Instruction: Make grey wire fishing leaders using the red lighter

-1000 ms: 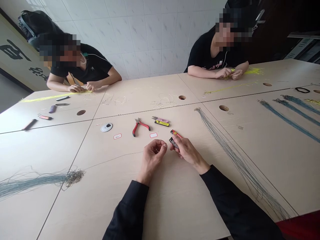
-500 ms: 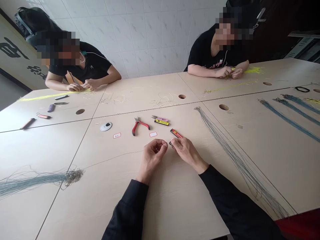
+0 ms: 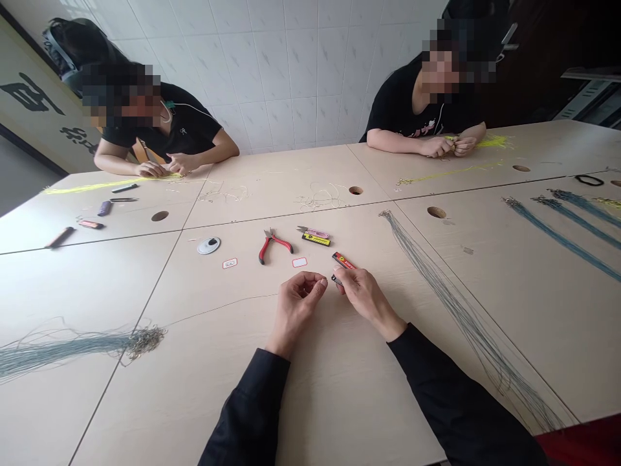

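Note:
My left hand (image 3: 299, 304) is closed in a pinch on a thin cord (image 3: 233, 302), which runs left to a grey-blue cord bundle (image 3: 63, 353) with metal ends at its head. To its right, my right hand (image 3: 366, 294) is wrapped round a small dark-tipped object (image 3: 334, 279), which looks like a lighter; most of it is hidden. A red lighter (image 3: 343, 260) lies just beyond my right fingers. Red-handled pliers (image 3: 274, 244) lie open on the table above my left hand, with a yellow-and-black item (image 3: 315, 239) beside them.
Another cord bundle (image 3: 436, 285) stretches diagonally on the right, and blue bundles (image 3: 563, 239) lie farther right. A white round disc (image 3: 208, 245) is left of the pliers. Two people work with yellow cords (image 3: 101, 186) across the table (image 3: 233, 388).
The whole view has shifted slightly. My right hand has turned a little, and more of the dark-tipped object and the fingers under it show. My left hand keeps its pinch.

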Available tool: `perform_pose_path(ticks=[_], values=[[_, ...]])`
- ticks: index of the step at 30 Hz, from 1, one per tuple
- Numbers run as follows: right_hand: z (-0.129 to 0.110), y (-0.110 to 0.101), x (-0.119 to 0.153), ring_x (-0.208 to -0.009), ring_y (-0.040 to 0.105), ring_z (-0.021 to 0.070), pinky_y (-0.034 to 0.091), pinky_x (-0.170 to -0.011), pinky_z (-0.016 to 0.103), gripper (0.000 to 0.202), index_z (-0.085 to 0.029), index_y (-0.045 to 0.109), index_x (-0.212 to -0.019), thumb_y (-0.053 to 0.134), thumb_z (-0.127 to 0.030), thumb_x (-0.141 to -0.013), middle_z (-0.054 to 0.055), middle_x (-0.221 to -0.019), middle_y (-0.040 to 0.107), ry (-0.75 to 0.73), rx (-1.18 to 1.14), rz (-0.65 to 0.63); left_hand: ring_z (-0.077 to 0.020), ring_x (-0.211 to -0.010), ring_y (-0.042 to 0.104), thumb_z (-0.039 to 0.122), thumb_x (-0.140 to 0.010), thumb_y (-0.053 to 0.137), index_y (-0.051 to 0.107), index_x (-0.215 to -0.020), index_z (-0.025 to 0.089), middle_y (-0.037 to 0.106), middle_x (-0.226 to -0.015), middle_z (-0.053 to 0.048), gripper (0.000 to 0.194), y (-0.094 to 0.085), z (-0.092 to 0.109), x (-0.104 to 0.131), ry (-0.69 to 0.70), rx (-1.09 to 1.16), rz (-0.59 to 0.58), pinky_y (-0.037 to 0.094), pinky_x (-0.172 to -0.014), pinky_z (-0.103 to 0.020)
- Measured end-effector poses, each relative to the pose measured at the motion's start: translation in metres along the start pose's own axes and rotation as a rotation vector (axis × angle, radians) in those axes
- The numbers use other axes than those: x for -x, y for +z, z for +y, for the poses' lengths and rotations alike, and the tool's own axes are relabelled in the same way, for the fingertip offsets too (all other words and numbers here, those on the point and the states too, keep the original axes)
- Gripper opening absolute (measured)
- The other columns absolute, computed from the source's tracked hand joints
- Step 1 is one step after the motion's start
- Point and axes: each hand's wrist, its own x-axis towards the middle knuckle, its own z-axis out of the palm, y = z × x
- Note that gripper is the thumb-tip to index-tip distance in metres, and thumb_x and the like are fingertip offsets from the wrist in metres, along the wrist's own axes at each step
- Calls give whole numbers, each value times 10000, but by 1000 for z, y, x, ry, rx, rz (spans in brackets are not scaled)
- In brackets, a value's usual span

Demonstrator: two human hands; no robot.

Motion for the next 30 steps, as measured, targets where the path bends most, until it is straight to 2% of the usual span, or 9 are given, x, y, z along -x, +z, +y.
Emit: perform_pose_path(ticks=[7,13,18,22,27,30], values=[[3,1,-2,-487,380,130,293,-530,278,425,-207,377,-538,373,-387,-923,-22,-488,424,-34,51,-7,-99,-614,470,403,-815,679,679,-849,141,634,-722,-18,265,0,1,1,4,-22,-5,357,-588,-241],[6,-1,-2,-530,423,126,325,-553,260,519,-199,435,-580,325,-549,-949,-18,-540,466,11,-79,50,-90,-591,452,407,-811,682,679,-835,145,620,-698,-5,263,-1,1,1,-12,-14,1,340,-566,-234],[-5,0,1,-502,411,135,303,-543,272,475,-204,396,-541,363,-474,-931,-18,-498,438,-28,103,1,-100,-620,486,392,-814,679,693,-856,147,650,-731,-17,249,0,1,0,8,-28,0,370,-597,-238],[-3,0,0,-503,395,132,294,-542,270,401,-204,387,-549,364,-386,-906,-21,-503,445,-55,111,8,-101,-613,484,400,-810,682,691,-846,146,644,-719,-16,257,0,0,0,11,-25,3,361,-583,-237],[5,-1,-2,-530,434,129,333,-566,262,511,-199,429,-557,318,-509,-948,-11,-536,486,4,-36,37,-90,-586,464,408,-801,687,689,-826,142,633,-699,-11,268,0,-1,1,0,-3,10,338,-552,-232],[2,-1,-1,-506,418,132,320,-545,271,532,-203,429,-557,331,-552,-946,-14,-512,457,3,-6,19,-93,-583,471,414,-796,690,691,-829,140,637,-700,-13,275,-1,-1,1,0,1,10,340,-550,-234]])
